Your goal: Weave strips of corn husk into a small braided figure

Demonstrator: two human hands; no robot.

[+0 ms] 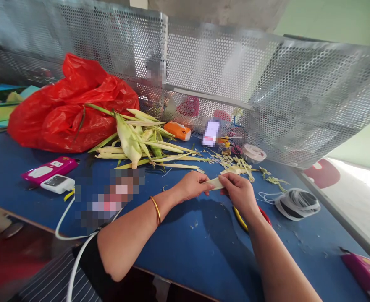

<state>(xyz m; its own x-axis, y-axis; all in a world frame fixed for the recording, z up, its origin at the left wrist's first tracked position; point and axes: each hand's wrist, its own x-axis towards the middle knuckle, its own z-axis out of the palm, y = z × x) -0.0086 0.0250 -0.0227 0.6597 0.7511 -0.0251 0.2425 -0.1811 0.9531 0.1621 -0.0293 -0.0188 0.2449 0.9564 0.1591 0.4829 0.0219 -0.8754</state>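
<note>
Both my hands meet above the blue table [178,247], pinching one pale strip of corn husk [215,183] between them. My left hand [191,185] grips its left end with closed fingers; a gold bangle [156,209] sits on that wrist. My right hand [239,191] grips the right end, fingers curled. A pile of corn husks and leaves [140,142] lies behind my left hand. Trimmed husk scraps [235,165] are scattered just beyond my right hand.
A red plastic bag [68,109] sits at the back left. A pink device [51,167] and a white one [57,183] lie at the left. A spool of white thread [296,204] is at the right, scissors with yellow and red handles [243,220] under my right forearm, a perforated metal screen [235,71] behind.
</note>
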